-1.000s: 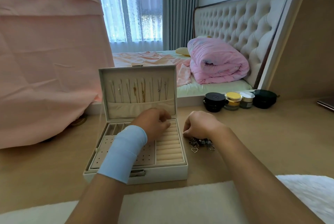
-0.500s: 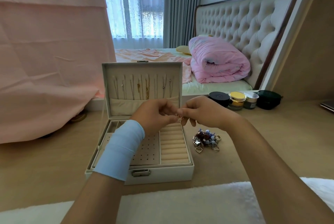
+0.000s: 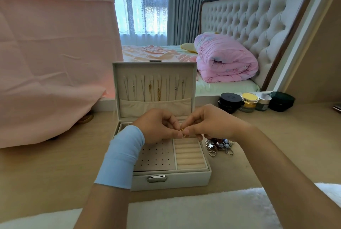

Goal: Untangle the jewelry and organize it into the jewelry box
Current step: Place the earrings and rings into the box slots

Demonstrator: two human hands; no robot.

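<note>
**While the jewelry box (image 3: 171, 180) stands open, both hands pinch a gold piece (image 3: 182, 129)**

Where the two hands meet, above the far part of the box's tray, the left hand (image 3: 158, 127) and the right hand (image 3: 212, 125) each pinch the tiny gold piece between thumb and fingertip, with the other fingers curled in. The piece is too small to tell what kind it is. A pale blue band (image 3: 121, 156) wraps the left wrist.

Below the hands, the tray shows a panel with small holes (image 3: 156, 156) on the left and padded ring rolls (image 3: 188, 154) on the right. The lid (image 3: 184, 70) stands upright at the back, and thin chains (image 3: 158, 90) hang inside it above a pocket.

The tangled pile of jewelry (image 3: 219, 145) lies on the tabletop (image 3: 55, 164), just beside the box's right wall and below the right hand. A heart charm (image 3: 212, 153) shows at its near side. Four jars (image 3: 248, 102) stand in a row by the tabletop's far edge, well apart from the pile. A white fluffy cloth (image 3: 184, 210) lies along the near edge.
</note>
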